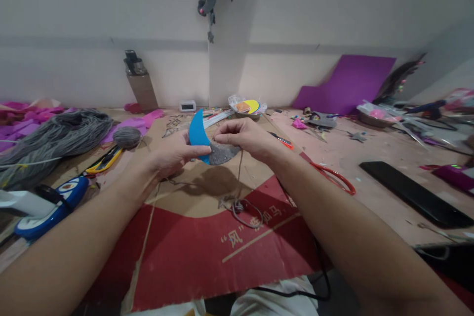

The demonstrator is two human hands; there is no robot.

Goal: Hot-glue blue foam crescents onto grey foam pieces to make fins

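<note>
The left hand (174, 154) has its fingers closed on the blue crescent (196, 132), held above the bench (374, 155). The crescent's long axis curves from a 12 o'clock tip to a wrapped end at 4 o'clock. There the right hand (242, 137), the nearer one, pinches the grey yarn (222, 154).

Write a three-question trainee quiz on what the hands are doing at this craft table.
1. True or false: the left hand grips the blue crescent.
2. What wraps the crescent's lower end? A. grey yarn B. pink paper C. red tape
3. What colour are the scissors lying to the right of the right hand?
Key: 1 true; 2 A; 3 red.
</note>
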